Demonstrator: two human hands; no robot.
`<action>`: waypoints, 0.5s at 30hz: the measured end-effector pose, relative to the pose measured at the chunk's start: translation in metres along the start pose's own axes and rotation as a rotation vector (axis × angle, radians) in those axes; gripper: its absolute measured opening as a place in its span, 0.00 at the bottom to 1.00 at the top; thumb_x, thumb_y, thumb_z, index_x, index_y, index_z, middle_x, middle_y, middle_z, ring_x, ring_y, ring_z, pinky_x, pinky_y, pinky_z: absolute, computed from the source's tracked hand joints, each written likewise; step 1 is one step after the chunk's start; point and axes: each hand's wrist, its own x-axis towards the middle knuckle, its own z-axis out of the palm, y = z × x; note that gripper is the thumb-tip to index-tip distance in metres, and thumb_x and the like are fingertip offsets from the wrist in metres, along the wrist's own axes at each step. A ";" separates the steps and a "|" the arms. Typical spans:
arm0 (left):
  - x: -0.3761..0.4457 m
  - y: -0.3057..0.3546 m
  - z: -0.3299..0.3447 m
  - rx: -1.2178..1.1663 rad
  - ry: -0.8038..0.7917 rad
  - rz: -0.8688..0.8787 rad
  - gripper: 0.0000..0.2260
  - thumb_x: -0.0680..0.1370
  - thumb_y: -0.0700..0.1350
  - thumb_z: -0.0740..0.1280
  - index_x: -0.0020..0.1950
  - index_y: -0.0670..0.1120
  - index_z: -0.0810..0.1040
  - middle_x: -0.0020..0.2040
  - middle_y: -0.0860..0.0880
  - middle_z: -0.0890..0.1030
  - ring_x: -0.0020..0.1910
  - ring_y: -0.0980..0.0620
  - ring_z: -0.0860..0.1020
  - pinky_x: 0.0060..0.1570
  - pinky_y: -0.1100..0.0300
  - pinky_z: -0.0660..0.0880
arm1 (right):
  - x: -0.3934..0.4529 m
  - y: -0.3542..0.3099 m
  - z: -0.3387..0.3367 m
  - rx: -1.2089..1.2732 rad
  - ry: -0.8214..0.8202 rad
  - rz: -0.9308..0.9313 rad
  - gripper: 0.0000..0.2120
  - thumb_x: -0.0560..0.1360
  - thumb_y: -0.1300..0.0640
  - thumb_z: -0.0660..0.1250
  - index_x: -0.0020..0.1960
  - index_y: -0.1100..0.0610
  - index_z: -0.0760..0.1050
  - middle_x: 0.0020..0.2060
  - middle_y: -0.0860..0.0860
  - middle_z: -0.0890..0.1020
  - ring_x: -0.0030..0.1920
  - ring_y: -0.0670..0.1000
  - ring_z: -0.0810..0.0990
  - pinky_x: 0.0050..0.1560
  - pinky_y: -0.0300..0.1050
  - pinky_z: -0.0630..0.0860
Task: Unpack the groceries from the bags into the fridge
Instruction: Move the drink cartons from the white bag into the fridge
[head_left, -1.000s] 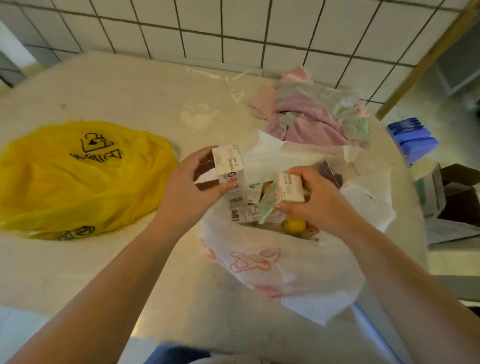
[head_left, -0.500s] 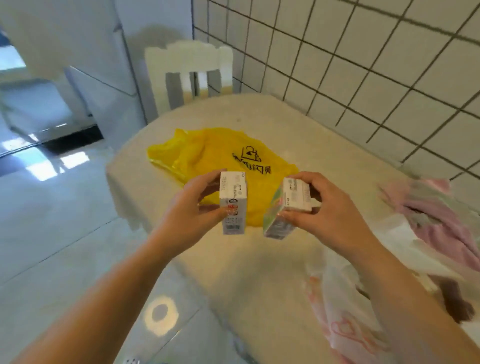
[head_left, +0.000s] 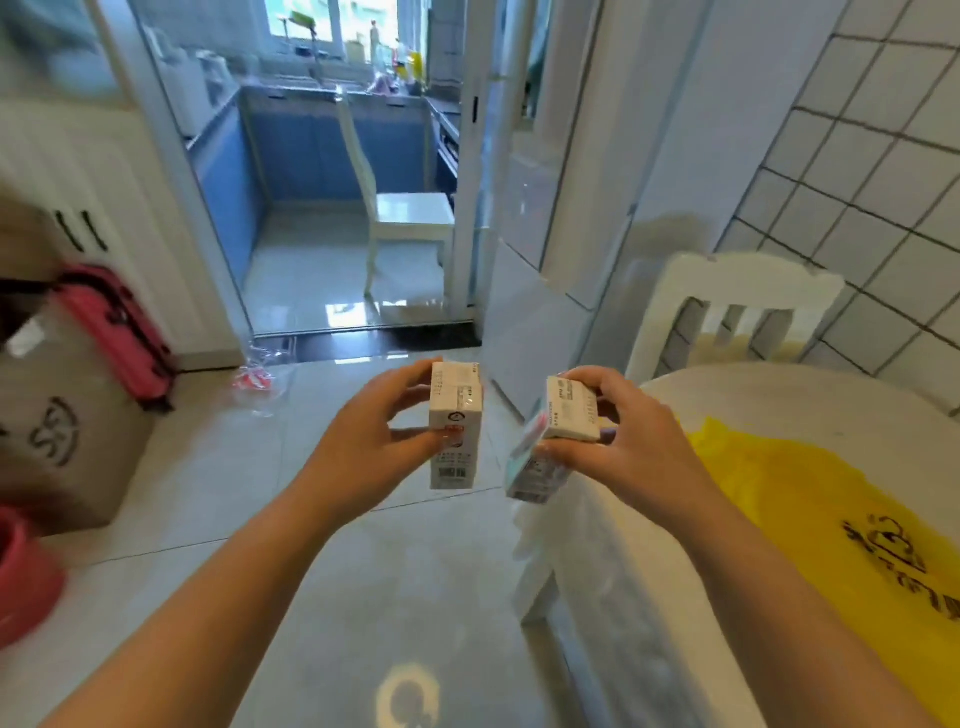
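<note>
Item, two small cartons in transit: left hand (head_left: 371, 441) gripped the upright carton (head_left: 454, 423) at 12 o'clock, right hand (head_left: 623, 447) pinched the tilted carton (head_left: 550, 441) just beside at 1 o'clock; advised level, firm carrying toward the pale fridge (head_left: 587, 197), 1 o'clock beyond.

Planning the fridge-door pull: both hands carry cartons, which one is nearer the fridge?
Right, probably. The right hand, gripping a tilted white carton, is on the side of the tall white fridge; the left hand holds an upright white carton farther from it.

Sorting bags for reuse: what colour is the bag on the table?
Yellow with black print: the bag, head view.
</note>
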 end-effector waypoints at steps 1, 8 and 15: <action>0.006 -0.009 -0.015 0.000 0.028 -0.013 0.25 0.74 0.38 0.69 0.60 0.63 0.66 0.55 0.66 0.71 0.54 0.67 0.71 0.42 0.74 0.75 | 0.018 -0.005 0.012 0.012 -0.028 -0.020 0.23 0.65 0.53 0.76 0.56 0.46 0.70 0.49 0.43 0.77 0.51 0.41 0.76 0.41 0.28 0.76; 0.083 -0.088 -0.091 0.021 0.128 -0.114 0.26 0.73 0.39 0.70 0.67 0.57 0.68 0.63 0.58 0.74 0.61 0.61 0.72 0.49 0.69 0.77 | 0.156 -0.011 0.082 0.095 -0.152 -0.097 0.21 0.66 0.55 0.75 0.53 0.41 0.69 0.48 0.36 0.74 0.49 0.32 0.74 0.42 0.28 0.76; 0.233 -0.149 -0.151 0.025 0.125 -0.163 0.26 0.73 0.39 0.70 0.58 0.67 0.67 0.57 0.67 0.72 0.55 0.72 0.71 0.46 0.71 0.76 | 0.332 0.009 0.125 0.178 -0.152 -0.101 0.23 0.68 0.57 0.74 0.52 0.38 0.67 0.49 0.37 0.75 0.49 0.35 0.75 0.41 0.28 0.76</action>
